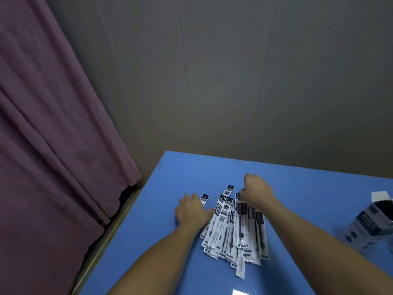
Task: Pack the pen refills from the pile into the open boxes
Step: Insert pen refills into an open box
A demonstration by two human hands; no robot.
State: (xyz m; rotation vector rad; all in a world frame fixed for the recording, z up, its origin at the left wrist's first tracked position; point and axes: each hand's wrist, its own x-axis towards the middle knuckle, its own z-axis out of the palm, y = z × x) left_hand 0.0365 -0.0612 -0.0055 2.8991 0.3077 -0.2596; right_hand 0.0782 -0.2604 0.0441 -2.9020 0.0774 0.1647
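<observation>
A pile of pen refills (235, 228) in clear sleeves with black-and-white labels lies fanned out on the blue table (308, 188). My left hand (191, 209) rests flat on the pile's left edge, fingers straight, covering part of one refill. My right hand (257, 191) hovers over the pile's far end with fingers curled down onto the refill tops; whether it pinches one is hidden. An open box (370, 222), white and dark blue with dark refills inside, lies at the right edge, apart from both hands.
A purple curtain (53, 124) hangs at the left beside the table's left edge. A grey wall (234, 71) stands behind the table's far edge.
</observation>
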